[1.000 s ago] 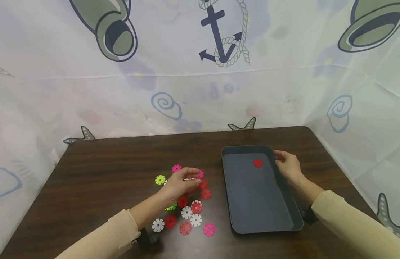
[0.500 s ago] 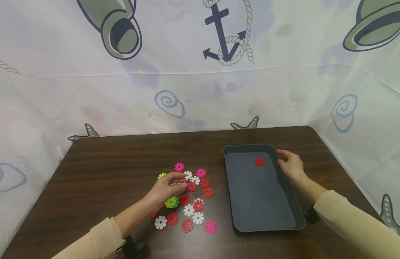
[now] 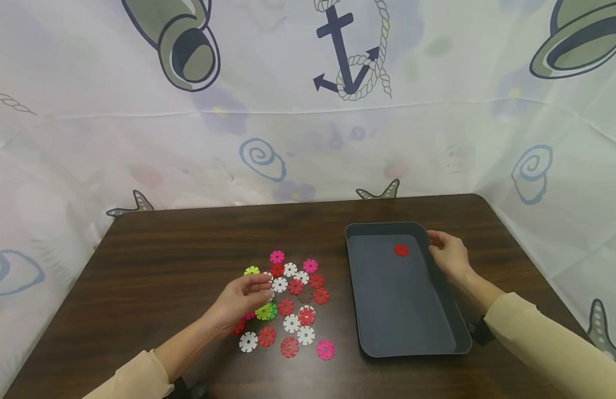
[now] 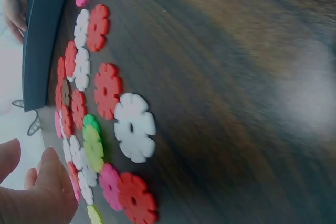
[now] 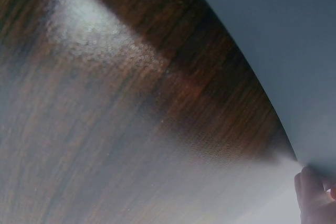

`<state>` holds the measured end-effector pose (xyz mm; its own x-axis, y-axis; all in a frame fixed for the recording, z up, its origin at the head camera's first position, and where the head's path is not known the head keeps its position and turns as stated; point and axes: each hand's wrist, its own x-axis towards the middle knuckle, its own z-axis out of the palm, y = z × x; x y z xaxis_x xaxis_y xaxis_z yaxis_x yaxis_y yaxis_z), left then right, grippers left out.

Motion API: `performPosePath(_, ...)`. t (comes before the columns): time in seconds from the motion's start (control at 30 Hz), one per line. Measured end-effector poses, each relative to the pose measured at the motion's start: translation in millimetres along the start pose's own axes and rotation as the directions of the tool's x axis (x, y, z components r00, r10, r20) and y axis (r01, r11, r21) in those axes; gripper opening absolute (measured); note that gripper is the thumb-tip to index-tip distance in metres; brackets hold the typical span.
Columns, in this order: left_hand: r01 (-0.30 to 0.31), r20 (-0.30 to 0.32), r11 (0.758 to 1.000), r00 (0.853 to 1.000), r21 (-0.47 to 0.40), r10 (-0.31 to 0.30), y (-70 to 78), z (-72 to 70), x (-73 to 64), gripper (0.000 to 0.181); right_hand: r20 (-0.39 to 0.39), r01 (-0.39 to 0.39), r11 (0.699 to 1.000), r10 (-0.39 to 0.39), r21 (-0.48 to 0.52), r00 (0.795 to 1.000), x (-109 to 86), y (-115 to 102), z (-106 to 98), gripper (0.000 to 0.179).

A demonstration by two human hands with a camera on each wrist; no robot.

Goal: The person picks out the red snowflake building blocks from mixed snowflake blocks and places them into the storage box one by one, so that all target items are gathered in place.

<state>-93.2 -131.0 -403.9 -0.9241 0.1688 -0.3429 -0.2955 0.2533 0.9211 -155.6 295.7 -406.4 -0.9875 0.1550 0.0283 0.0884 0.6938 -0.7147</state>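
Observation:
My left hand [image 3: 240, 302] hovers at the left side of a spread of notched plastic discs, its fingers bent loosely and nothing visible between them. Close by are a white disc [image 3: 280, 285], a yellow-green disc [image 3: 263, 311] and a red disc [image 3: 285, 306]; the hand covers some others. In the left wrist view, thumb and fingertips [image 4: 50, 169] stand apart over the discs. My right hand [image 3: 449, 257] holds the right rim of a dark grey tray [image 3: 402, 310] near its far corner. One red disc [image 3: 401, 250] lies in the tray's far end.
The discs lie on a dark wood table [image 3: 188, 238], left of the tray. A pink disc [image 3: 325, 349] sits nearest the tray's front left corner. Behind the table hangs a printed cloth [image 3: 308, 155], which also runs along the right side.
My left hand has drawn back left and toward me, uncovering several white and red discs. My right hand stays at the tray rim. The view has shifted slightly.

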Motion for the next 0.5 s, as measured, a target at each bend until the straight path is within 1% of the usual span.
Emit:
performPosePath(0.13,-0.012,-0.007,1.000,1.000,0.016,0.012,-5.3,-6.8,-5.2,0.043,-0.015,0.017,1.000,-0.017,-0.010,1.000,-0.1,0.6,-0.1,0.039)
performPosePath(0.27,-0.023,0.007,1.000,1.000,0.012,0.023,-11.2,-15.2,-9.7,0.045,-0.021,0.016,1.000,-0.016,-0.015,1.000,0.1,0.8,0.0,0.038)
performPosePath(0.4,-0.006,-0.001,1.000,1.000,0.000,0.006,-17.0,-22.2,-13.4,0.046,-0.017,0.013,1.000,-0.013,-0.009,1.000,-0.1,0.4,0.0,0.038)
performPosePath(0.5,0.014,-0.022,1.000,1.000,0.009,-0.014,-21.6,-25.7,-16.6,0.047,-0.014,0.015,1.000,-0.015,-0.006,1.000,-0.5,0.0,0.1,0.038)
